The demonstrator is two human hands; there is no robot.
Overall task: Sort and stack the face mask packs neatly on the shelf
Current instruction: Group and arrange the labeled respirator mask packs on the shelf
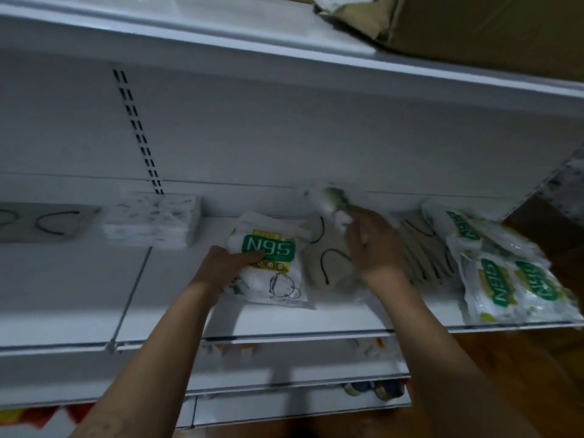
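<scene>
Hands: left (226, 267) lies on white plastic N95 mask pack with green label (271, 273), mid-shelf, can't tell if gripping; right (376, 245) pinches blurred white-green pack (331, 200) raised above beige masks with black ear loops (328, 263). More green-label packs (505, 286) piled at right end of white metal shelf (63, 295)

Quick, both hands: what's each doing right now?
Left hand: grips the N95 pack, thumb on top.
Right hand: holds a blurred white-green pack.
</scene>
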